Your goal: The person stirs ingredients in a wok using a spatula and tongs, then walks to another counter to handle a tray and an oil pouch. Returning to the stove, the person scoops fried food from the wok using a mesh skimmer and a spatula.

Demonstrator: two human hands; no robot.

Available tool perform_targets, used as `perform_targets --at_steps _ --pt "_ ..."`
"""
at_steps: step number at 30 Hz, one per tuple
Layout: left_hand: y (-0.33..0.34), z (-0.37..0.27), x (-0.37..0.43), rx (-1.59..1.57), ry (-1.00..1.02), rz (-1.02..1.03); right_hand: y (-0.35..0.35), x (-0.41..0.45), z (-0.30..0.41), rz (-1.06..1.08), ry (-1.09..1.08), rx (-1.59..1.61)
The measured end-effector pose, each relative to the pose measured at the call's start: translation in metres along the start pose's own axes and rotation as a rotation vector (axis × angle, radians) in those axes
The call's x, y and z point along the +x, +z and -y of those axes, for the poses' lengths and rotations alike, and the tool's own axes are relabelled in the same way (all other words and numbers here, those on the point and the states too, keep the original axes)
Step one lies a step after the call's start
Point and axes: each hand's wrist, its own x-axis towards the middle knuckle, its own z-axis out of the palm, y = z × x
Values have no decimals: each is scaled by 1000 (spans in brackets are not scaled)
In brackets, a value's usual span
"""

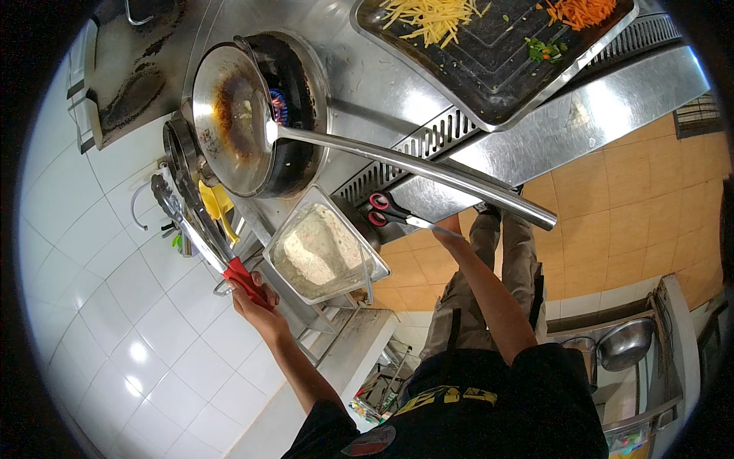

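Observation:
My left hand (252,295) is closed around the red grip of metal tongs (200,241), whose dark tips point up towards the wall. My right hand (447,226) is mostly hidden below the steel counter's front edge; its fingers do not show. Over the lit burner (278,106), a steel wok (229,126) sits tilted, with browned oil and small pale bits inside. Its long tubular handle (413,166) reaches out past the counter edge. Black and red scissors (390,212) lie near my right wrist. Beside them stands a metal container (350,290) of pale batter or paste with orange flecks.
A dark metal tray (487,74) holds yellow shreds (430,20), orange shreds (582,11) and chopped greens (545,50). A yellow utensil (217,205) hangs by the tiled wall (143,321). A slotted drain (436,135) runs along the counter. Metal bowls (625,344) sit behind me.

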Motion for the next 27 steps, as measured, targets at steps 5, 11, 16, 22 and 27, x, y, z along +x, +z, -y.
perform_targets --at_steps 5,11,16,22,27 --pt "8 -3 -2 8 4 18 -6 4 -3 -64 34 121" --pt "4 1 -3 12 -16 -6 -6 -1 24 -15 -140 -4" --pt "0 -1 -5 -9 -28 -33 -47 -6 55 100 260 -116" --pt "-34 -8 -6 122 -22 32 -156 -65 148 -46 -3 -340" --pt "-62 -8 -39 268 224 -83 -162 -98 295 -351 -325 -561"
